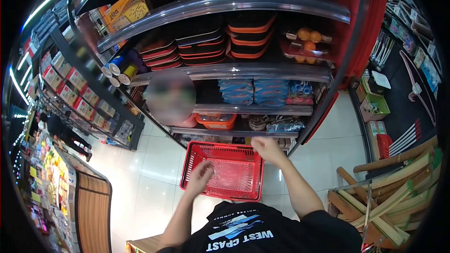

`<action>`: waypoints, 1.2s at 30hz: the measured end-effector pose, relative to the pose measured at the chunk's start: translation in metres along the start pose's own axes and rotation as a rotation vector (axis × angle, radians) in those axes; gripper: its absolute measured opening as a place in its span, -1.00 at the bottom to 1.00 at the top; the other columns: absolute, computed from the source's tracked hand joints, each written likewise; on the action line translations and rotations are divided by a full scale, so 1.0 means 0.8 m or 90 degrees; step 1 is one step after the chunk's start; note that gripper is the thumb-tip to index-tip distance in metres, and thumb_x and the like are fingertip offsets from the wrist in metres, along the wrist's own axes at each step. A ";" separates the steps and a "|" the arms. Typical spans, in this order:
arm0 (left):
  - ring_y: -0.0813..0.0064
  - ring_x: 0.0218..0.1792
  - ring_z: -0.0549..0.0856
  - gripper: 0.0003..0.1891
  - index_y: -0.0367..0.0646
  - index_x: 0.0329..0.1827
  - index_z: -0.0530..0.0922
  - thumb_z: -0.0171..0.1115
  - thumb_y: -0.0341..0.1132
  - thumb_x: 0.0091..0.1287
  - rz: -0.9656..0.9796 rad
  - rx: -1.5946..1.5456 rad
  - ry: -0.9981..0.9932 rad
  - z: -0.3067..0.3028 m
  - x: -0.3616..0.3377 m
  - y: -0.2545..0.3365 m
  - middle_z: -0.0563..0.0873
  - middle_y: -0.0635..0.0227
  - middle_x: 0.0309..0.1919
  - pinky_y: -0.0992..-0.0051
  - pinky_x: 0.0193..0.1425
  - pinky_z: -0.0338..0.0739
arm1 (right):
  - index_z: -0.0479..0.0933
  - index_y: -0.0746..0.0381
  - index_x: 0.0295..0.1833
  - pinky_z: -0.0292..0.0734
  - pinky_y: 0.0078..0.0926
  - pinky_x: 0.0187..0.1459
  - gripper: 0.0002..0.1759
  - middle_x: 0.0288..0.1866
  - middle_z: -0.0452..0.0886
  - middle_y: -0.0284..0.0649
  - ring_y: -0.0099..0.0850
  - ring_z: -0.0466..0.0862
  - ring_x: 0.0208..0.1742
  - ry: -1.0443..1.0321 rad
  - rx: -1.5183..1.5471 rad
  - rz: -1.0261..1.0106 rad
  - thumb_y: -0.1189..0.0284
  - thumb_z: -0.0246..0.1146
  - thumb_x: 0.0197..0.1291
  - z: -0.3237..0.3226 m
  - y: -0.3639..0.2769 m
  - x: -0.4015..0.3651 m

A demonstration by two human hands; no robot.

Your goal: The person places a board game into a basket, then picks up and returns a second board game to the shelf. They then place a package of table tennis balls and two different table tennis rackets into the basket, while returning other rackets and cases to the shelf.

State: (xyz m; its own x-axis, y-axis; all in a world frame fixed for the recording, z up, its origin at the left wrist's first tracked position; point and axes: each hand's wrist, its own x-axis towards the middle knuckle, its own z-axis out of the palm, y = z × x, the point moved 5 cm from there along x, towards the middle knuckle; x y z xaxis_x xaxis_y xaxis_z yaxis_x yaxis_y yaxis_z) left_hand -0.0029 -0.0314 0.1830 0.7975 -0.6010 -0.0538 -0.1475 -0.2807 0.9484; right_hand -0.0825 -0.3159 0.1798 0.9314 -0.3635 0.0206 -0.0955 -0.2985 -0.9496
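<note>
A red plastic shopping basket (pixel 236 171) with slotted walls stands in front of my body, before the shelves. Its ribbed bottom is visible. My left hand (pixel 200 177) hangs over the left part of the basket, fingers loosely bent and a little apart, with nothing seen in it. Beyond the basket's far right corner, my right hand (pixel 267 150) is raised with its fingers curled in like a fist. Nothing shows sticking out of it, but the inside of the fist is hidden from me.
Shelves ahead hold black cases with orange edges (pixel 251 35), orange balls (pixel 309 46), blue packets (pixel 253 91) and an orange container (pixel 215 121). Wooden pieces (pixel 384 201) fill a bin at the right. A wood-panelled counter (pixel 91 206) and another person (pixel 65 133) are at the left.
</note>
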 end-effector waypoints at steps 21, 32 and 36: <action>-0.09 0.25 0.44 -0.43 0.09 0.34 0.40 0.21 -0.10 0.22 0.486 0.660 0.181 -0.127 0.355 0.370 0.54 -0.05 0.17 -0.06 0.28 0.31 | 0.64 0.37 -0.15 0.62 -0.50 -0.41 -0.68 -0.28 0.71 -0.16 -0.40 0.75 -0.34 0.238 0.072 0.524 0.32 0.14 0.28 0.066 0.268 -0.369; 0.05 -0.02 0.65 -0.71 0.00 0.06 0.64 0.12 -0.21 0.33 0.489 0.635 0.118 -0.148 0.347 0.393 0.70 0.07 -0.10 0.22 0.08 0.52 | 0.62 0.37 -0.10 0.62 -0.50 -0.36 -0.66 -0.25 0.71 -0.16 -0.39 0.75 -0.29 0.254 0.088 0.506 0.29 0.13 0.30 0.110 0.243 -0.341; 0.05 -0.02 0.64 -0.75 -0.11 -0.03 0.65 0.11 -0.25 0.33 0.622 0.515 0.186 -0.165 0.320 0.404 0.69 0.09 -0.10 0.25 0.08 0.52 | 0.62 0.38 -0.10 0.61 -0.51 -0.36 -0.65 -0.25 0.71 -0.16 -0.40 0.74 -0.31 0.272 0.095 0.467 0.28 0.14 0.32 0.106 0.220 -0.320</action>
State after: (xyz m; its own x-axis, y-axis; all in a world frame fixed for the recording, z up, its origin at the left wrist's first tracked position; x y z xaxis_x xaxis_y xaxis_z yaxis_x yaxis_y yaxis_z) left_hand 0.2311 -0.1773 0.5169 0.2421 -0.6562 0.7147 -0.9630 -0.2525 0.0943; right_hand -0.3079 -0.2008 -0.0194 0.4374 -0.7291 -0.5264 -0.5462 0.2496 -0.7996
